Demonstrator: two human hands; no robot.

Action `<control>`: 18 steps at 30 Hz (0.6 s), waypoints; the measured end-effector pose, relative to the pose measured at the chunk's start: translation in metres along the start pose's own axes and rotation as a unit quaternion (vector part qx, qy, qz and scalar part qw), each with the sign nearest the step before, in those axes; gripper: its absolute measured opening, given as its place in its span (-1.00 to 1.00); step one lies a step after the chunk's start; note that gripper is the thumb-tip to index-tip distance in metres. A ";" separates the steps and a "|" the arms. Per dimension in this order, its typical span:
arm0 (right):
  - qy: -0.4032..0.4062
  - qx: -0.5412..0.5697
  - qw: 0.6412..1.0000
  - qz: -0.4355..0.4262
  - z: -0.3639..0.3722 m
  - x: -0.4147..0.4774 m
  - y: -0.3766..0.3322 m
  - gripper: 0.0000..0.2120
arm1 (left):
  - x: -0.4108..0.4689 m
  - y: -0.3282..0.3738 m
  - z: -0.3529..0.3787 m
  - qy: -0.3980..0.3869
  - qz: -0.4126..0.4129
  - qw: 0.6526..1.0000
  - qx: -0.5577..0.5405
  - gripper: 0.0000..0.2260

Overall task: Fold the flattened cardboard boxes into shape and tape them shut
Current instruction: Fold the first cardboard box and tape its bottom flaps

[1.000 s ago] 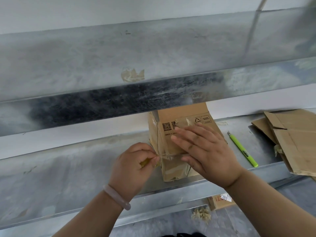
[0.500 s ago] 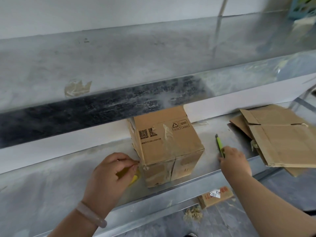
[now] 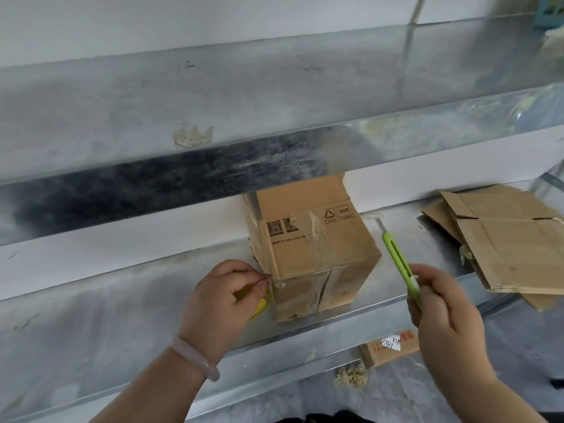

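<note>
A folded cardboard box (image 3: 317, 248) stands on the metal shelf (image 3: 91, 325), with clear tape running over its top and down its front seam. My left hand (image 3: 225, 303) sits at the box's front left corner, gripping a yellow tape roll (image 3: 259, 306) and pinching the tape at the corner. My right hand (image 3: 439, 303) holds a green utility knife (image 3: 399, 264) lifted off the shelf, its blade end pointing away from me, to the right of the box.
A stack of flattened cardboard boxes (image 3: 512, 239) lies at the right end of the shelf. An upper metal shelf (image 3: 274, 102) overhangs the work area. On the floor below lie a small labelled carton (image 3: 387, 346) and a clump of tape scraps (image 3: 351, 377).
My right hand left the top of the box, reached right to the green knife on the shelf and picked it up. My left hand stayed at the box's corner.
</note>
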State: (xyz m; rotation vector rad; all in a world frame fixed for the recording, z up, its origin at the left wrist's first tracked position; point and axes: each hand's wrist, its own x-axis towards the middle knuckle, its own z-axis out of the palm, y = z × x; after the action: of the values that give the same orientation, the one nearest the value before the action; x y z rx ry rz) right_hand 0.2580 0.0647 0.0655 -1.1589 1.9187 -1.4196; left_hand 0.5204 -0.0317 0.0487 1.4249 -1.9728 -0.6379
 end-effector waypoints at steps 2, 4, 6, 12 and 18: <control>-0.058 -0.097 0.989 -0.096 0.001 -0.018 -0.014 -0.79 | -0.001 0.000 0.001 -0.001 -0.006 1.000 -0.004 -0.92; -0.132 -0.186 0.960 -0.162 0.006 -0.026 -0.023 -0.78 | -0.002 0.000 0.002 -0.003 -0.014 1.000 -0.008 -0.91; -0.205 -0.246 0.926 -0.202 0.016 -0.030 -0.033 -0.86 | -0.003 0.000 0.003 -0.001 -0.014 1.000 -0.011 -0.90; -0.317 -0.351 0.864 -0.175 0.049 -0.038 -0.062 -0.75 | -0.006 0.000 0.003 -0.005 -0.023 0.999 -0.040 -0.85; -0.334 -0.356 0.855 -0.174 0.065 -0.039 -0.056 -0.31 | -0.011 0.002 -0.001 0.005 -0.024 0.999 -0.020 -0.90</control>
State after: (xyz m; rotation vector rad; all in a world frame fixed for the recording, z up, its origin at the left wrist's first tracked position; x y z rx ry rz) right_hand 0.3484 0.0580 0.0917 -2.0805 1.7629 -0.2637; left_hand 0.5218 -0.0206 0.0486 1.4522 -1.9125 -0.6864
